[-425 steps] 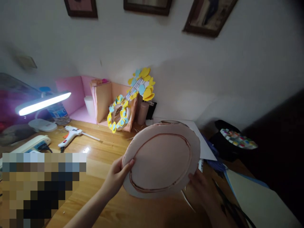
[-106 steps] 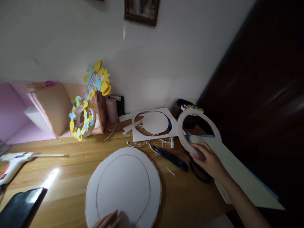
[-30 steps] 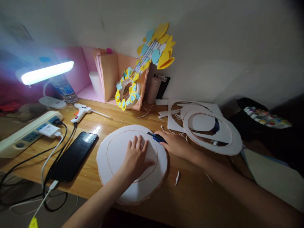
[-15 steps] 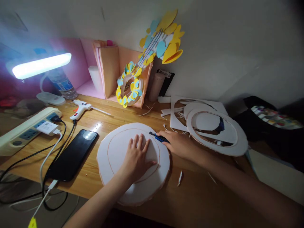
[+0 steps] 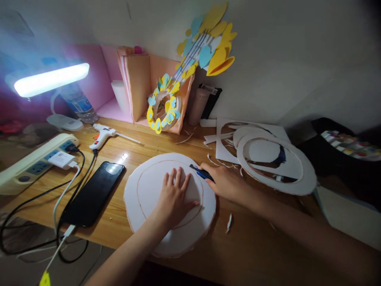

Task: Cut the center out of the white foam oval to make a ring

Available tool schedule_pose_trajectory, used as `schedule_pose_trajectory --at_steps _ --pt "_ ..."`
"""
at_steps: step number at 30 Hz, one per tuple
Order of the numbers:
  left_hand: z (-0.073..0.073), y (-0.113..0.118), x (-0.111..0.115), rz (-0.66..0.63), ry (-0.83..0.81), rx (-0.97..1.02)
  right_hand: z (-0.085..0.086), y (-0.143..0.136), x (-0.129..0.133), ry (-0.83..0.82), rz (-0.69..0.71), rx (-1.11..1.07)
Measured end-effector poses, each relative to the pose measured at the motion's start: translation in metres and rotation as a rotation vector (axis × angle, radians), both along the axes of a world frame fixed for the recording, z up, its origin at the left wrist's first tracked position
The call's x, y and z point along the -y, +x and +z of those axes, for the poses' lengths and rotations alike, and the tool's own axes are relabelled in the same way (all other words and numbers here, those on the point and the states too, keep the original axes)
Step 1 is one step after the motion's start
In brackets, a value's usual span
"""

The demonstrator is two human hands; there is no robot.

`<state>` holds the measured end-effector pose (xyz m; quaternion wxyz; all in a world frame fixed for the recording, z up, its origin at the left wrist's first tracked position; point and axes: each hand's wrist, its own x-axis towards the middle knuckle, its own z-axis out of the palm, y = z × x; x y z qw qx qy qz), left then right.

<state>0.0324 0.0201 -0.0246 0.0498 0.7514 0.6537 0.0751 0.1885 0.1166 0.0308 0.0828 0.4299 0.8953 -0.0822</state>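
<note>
Two hands (image 5: 190,188), white disc (image 5: 169,171), blue cutter (image 5: 202,173)

Wooden worktop (image 5: 116,210), lit at the left and darker at the right. Centre: white disc (image 5: 150,184), lying flat, an oval outline inside its rim. Left: black phone (image 5: 93,194), with the power strip (image 5: 37,161) farther left. Behind the phone: white glue gun (image 5: 102,136). Rear: pink-and-peach box (image 5: 137,89), upright. Right rear: white cut-out sheet (image 5: 222,145), overlapped by a white ring (image 5: 308,174). Right of the disc: a small white scrap (image 5: 229,223).
</note>
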Motion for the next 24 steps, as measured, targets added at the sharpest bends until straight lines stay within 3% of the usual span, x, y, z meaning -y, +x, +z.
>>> schedule_pose_trajectory --at_steps 16,24 --pt "-0.005 -0.001 -0.001 -0.008 0.032 -0.021 0.013 -0.011 0.012 -0.019 -0.065 0.058" --pt "-0.006 -0.001 0.0 -0.003 0.032 -0.011 0.023 -0.013 0.006 -0.042 -0.036 0.042"
